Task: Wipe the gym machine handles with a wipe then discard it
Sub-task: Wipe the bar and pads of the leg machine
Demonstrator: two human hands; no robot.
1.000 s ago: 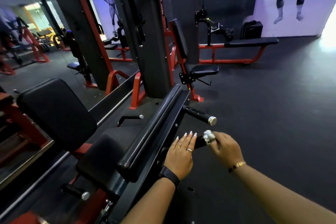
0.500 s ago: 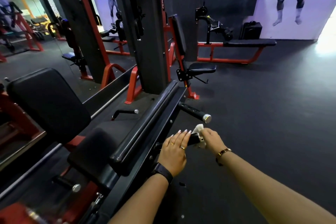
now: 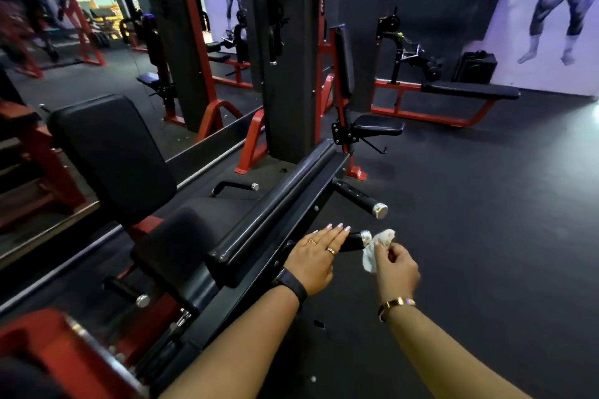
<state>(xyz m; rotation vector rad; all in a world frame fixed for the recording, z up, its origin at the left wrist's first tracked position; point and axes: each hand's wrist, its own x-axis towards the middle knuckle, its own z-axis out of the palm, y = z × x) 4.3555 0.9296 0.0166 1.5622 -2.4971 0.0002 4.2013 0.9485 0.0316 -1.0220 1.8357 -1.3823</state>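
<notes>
A short black handle point(image 3: 355, 241) with a silver end cap sticks out of the black gym machine. My left hand point(image 3: 319, 254) lies flat over its inner part, fingers straight. My right hand point(image 3: 393, 264) pinches a crumpled white wipe point(image 3: 377, 246) just off the handle's silver tip; the wipe hangs beside the cap. A second, longer black handle point(image 3: 359, 197) with a silver cap juts out a little farther along the same frame. Two more capped handles point(image 3: 236, 186) point(image 3: 128, 293) show on the machine's far side.
The machine's long black pad point(image 3: 275, 204) and seat back point(image 3: 110, 155) lie to the left, with a mirror wall behind. A weight stack column point(image 3: 285, 58), a small seat point(image 3: 376, 125) and a red-framed bench point(image 3: 466, 91) stand farther off. Dark rubber floor point(image 3: 486, 220) spreads to the right.
My right hand has drawn the wipe outward along the handle and off its tip, so the silver cap now shows. My left hand has stayed on the handle's inner part.
</notes>
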